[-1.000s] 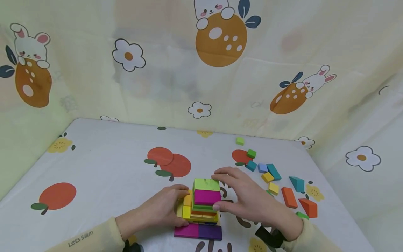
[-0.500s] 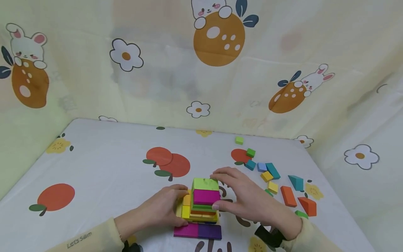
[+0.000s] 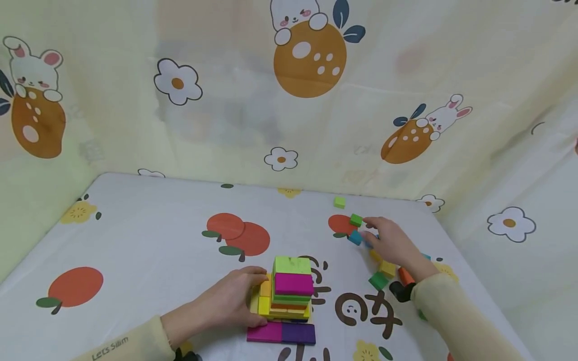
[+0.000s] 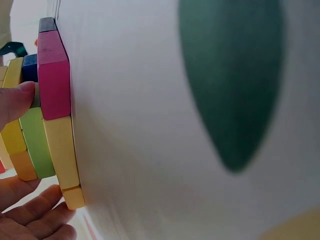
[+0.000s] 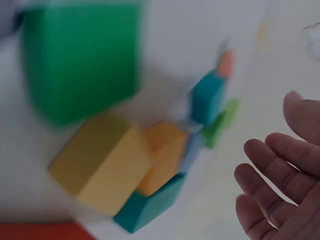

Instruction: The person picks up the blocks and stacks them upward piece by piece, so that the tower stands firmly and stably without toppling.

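A stepped stack of coloured building blocks [image 3: 292, 285] stands near the front of the table, with a lime block [image 3: 292, 265] on top above a magenta one. At its base lie a magenta block [image 3: 264, 331] and a purple block [image 3: 298, 334]. My left hand [image 3: 230, 296] holds the stack from its left side, thumb in front and fingers behind. In the left wrist view the thumb [image 4: 19, 102] presses a lower layer. My right hand [image 3: 395, 243] reaches over the loose blocks, fingertips near a teal block [image 3: 355, 237] and a green block [image 3: 356, 219]. Its fingers are spread in the right wrist view.
Loose blocks lie at the right: a lime cube [image 3: 339, 202] farthest back, a yellow block [image 3: 387, 269], a green block [image 3: 378, 281] and an orange block [image 3: 405, 276] partly under my right wrist. A patterned curtain [image 3: 226, 125] rises behind the table.
My right hand has left the top of the stack and moved right and farther back to the loose blocks. My left hand stays at the stack.
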Tool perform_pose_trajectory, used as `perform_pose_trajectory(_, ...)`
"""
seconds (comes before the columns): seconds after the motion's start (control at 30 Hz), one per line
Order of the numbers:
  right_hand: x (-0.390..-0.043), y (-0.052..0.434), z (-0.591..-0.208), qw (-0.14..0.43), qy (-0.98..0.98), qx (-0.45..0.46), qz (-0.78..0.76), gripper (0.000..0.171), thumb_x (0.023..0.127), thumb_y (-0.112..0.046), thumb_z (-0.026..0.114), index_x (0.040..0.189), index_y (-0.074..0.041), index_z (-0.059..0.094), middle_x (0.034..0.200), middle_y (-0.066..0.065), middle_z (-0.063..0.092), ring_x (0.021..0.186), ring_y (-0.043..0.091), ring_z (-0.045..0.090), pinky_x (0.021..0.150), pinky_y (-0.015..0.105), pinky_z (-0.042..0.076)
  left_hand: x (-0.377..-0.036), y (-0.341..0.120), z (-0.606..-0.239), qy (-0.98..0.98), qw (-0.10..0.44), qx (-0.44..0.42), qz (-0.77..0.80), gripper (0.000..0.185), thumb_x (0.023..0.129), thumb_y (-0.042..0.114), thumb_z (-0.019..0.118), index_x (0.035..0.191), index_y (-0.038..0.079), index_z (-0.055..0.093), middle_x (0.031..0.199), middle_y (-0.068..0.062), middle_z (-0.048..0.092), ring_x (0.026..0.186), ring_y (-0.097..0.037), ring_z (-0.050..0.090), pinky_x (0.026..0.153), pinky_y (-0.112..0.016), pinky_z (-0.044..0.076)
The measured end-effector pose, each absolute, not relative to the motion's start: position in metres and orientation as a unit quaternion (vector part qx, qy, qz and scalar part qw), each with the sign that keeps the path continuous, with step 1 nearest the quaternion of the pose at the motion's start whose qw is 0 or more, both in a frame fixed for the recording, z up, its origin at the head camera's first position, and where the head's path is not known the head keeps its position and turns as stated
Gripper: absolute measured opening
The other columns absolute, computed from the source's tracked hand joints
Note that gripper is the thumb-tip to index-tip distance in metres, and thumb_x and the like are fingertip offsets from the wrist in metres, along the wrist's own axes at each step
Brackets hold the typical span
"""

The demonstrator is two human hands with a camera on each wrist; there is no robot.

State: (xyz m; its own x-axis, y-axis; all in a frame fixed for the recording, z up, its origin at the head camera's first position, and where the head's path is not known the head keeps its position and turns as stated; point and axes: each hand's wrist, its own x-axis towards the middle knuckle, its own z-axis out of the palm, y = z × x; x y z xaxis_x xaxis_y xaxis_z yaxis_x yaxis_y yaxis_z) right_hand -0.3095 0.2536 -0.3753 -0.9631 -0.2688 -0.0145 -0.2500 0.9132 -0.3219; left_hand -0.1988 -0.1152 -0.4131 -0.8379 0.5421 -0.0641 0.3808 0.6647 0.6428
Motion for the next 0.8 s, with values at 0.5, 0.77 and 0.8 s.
perform_pose_trajectory(0.5, -0.382, 0.234, -0.399, 0.115, 0.980, -0.142, -0.076, 0.056, 0.109, -0.025, 0.047, 0.159, -0.005, 0.033, 0.160, 0.035, 0.028, 0.147, 0.055, 0.030, 0.119, 0.069, 0.028, -0.200, -0.118, -0.415, 0.906, 0.122, 0.253, 0.318, 0.074, 0.073, 0.033, 0.091, 0.133, -0.002, 0.065, 0.141, -0.016, 0.060, 0.129, -0.036, 0.058, 0.105, -0.051, 0.054)
perform_pose_trajectory(0.77, -0.408, 0.217, -0.405, 0.107, 0.985, -0.129, -0.042, 0.057, 0.108, -0.024, 0.045, 0.161, -0.008, 0.029, 0.164, 0.031, 0.023, 0.146, 0.058, 0.029, 0.116, 0.073, 0.029, -0.200, -0.118, -0.414, 0.906, 0.122, 0.259, 0.313, 0.072, 0.073, 0.033, 0.092, 0.132, 0.001, 0.066, 0.140, -0.014, 0.061, 0.127, -0.033, 0.060, 0.104, -0.048, 0.055)
perform_pose_trajectory(0.8, -0.410, 0.216, -0.406, 0.109, 0.985, -0.127, -0.035, 0.056, 0.108, -0.023, 0.044, 0.160, -0.008, 0.030, 0.165, 0.030, 0.024, 0.147, 0.057, 0.028, 0.115, 0.074, 0.030, -0.200, -0.117, -0.414, 0.906, 0.124, 0.259, 0.312, 0.072, 0.073, 0.033, 0.092, 0.132, 0.001, 0.066, 0.140, -0.013, 0.061, 0.127, -0.033, 0.060, 0.104, -0.048, 0.055)
